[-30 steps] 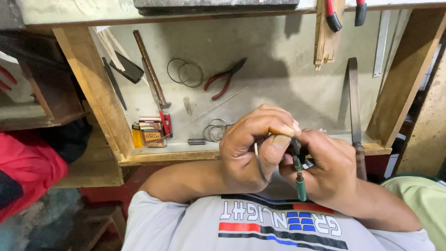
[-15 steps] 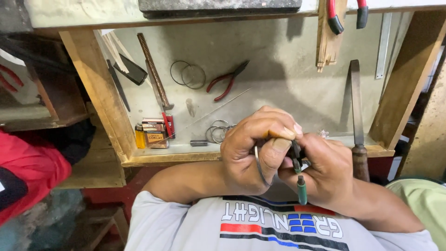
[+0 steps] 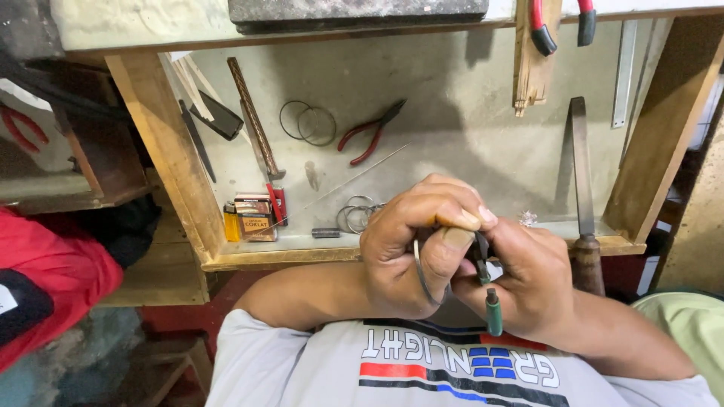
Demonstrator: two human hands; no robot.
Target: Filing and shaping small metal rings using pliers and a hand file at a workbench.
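Both hands meet just off the front edge of the bench (image 3: 452,105), above the person's lap. Left hand (image 3: 418,245): grip curled tight, thumb and forefinger pinching a thin wire ring (image 3: 420,273) that loops down across the fingers. Right hand (image 3: 524,279): grip closed on small green-handled pliers (image 3: 489,290); one green handle end sticks out below the palm, dark jaws pointing up at the ring, contact point hidden by the fingers.

On the bench: red-handled pliers (image 3: 369,136) near the middle, two wire rings (image 3: 308,123) to their left, more rings (image 3: 356,215) at the front edge just beside the left hand. Small boxes (image 3: 253,216) at the front left corner. Long file (image 3: 581,188) with wooden handle at the front right corner.
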